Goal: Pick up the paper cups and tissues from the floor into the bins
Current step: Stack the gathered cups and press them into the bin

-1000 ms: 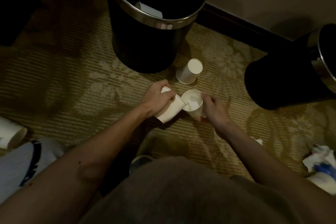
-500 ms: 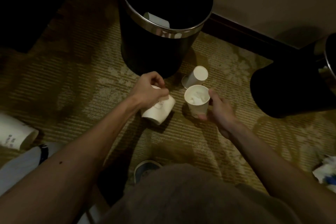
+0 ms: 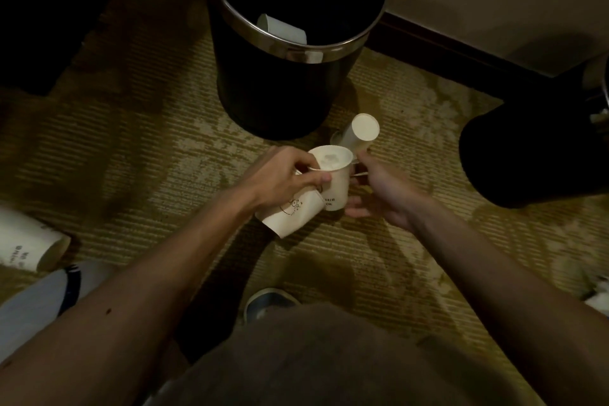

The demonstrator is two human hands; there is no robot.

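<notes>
My left hand (image 3: 283, 180) grips a tilted white paper cup (image 3: 291, 216) and also pinches the rim of an upright paper cup (image 3: 336, 188) with tissue inside it. My right hand (image 3: 382, 196) curls round that upright cup from the right, fingers under its base. Both cups hang just above the carpet in front of a black bin (image 3: 283, 53) with a chrome rim, where one cup (image 3: 281, 30) lies inside. An upside-down cup (image 3: 361, 133) leans on the floor right behind my hands. Another cup (image 3: 28, 241) lies at the far left.
A second black bin (image 3: 527, 158) stands at the right by the wall. Crumpled tissue (image 3: 598, 293) lies at the right edge. My feet (image 3: 268, 301) are below my hands, and a dark baseboard (image 3: 461, 49) runs behind the bins.
My right hand brought the tissue-filled cup left against the tilted cup. My left hand rose and now pinches that cup's rim as well.
</notes>
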